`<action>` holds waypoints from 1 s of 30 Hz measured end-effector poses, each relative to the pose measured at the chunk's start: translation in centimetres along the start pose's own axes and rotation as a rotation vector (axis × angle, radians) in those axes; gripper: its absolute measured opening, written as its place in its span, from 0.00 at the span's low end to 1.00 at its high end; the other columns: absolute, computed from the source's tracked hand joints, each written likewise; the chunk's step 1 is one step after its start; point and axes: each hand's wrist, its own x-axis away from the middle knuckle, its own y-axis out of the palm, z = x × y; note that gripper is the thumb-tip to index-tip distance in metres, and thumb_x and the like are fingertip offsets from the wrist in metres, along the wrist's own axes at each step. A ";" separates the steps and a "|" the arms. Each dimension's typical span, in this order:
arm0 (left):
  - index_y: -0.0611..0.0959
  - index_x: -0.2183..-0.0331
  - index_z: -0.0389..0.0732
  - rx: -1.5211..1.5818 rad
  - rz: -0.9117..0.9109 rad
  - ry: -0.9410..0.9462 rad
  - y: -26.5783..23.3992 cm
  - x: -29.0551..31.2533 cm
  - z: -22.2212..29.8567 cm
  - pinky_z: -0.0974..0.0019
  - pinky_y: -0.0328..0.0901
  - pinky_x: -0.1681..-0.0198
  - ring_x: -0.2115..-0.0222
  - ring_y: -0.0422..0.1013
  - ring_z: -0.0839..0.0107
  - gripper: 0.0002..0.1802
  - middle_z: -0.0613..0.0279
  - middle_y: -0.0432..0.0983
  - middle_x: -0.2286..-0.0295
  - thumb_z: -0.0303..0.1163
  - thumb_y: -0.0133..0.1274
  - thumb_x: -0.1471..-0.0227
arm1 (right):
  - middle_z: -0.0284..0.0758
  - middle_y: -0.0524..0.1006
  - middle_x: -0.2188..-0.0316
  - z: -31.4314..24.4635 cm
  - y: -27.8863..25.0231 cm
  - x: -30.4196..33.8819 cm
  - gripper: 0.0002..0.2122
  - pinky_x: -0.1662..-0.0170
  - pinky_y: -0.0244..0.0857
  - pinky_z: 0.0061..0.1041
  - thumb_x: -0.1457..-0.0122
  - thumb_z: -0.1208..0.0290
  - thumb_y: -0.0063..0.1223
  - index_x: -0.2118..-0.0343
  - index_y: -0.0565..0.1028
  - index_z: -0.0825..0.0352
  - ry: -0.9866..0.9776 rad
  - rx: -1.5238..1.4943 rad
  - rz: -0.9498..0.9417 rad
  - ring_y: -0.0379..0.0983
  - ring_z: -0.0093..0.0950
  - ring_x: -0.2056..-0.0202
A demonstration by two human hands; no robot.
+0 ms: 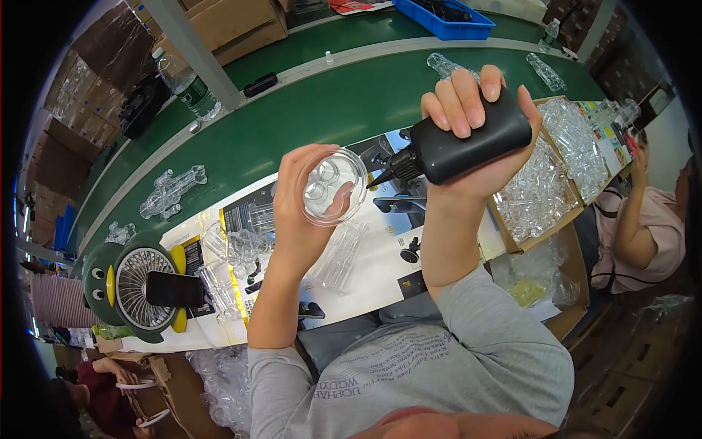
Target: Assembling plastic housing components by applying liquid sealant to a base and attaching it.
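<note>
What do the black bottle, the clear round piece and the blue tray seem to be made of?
Black bottle in the right hand: probably plastic, satin finish; soft highlights and a ridged nozzle cap suggest it.
Clear round piece in the left hand: likely glossy transparent plastic; the hand shows through it, though glass can't be ruled out.
Blue tray: apparently moulded plastic, smooth and evenly coloured.

Arrangement of the bench around the two hands.
A printed sheet lies along the near side of the bench, with loose plastic parts on it. Above the sheet, the left hand holds a round piece; to its right, the right hand holds a squeeze bottle, nozzle toward the piece. At far left stands a fan, a phone before its grille; at right, a box holds more parts. Behind, a drink bottle stands left, a tray right.
</note>
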 end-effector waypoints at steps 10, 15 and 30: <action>0.64 0.58 0.37 0.139 -0.036 -0.170 -0.1 0.9 -0.2 0.67 0.60 0.54 0.59 0.65 0.64 0.27 0.54 0.65 0.59 0.22 0.57 0.61 | 0.31 0.61 0.87 -0.2 -0.5 -0.3 0.18 0.78 0.52 0.21 0.43 0.54 0.27 0.77 0.62 0.63 -0.001 0.029 -0.046 0.56 0.22 0.85; 0.67 0.58 0.37 0.166 -0.080 -0.110 -0.6 0.7 -0.5 0.66 0.60 0.53 0.58 0.66 0.65 0.28 0.55 0.67 0.59 0.21 0.59 0.64 | 0.31 0.61 0.87 -0.4 -0.3 -0.2 0.18 0.78 0.52 0.21 0.43 0.53 0.28 0.77 0.62 0.63 -0.008 0.019 -0.040 0.56 0.22 0.85; 0.69 0.62 0.36 0.417 -0.065 -0.211 -1.6 0.5 -0.9 0.63 0.61 0.51 0.56 0.69 0.63 0.29 0.53 0.73 0.63 0.18 0.62 0.69 | 0.30 0.60 0.86 -0.7 -0.9 -0.4 0.14 0.75 0.53 0.21 0.44 0.58 0.35 0.77 0.62 0.64 0.003 0.000 -0.088 0.54 0.20 0.84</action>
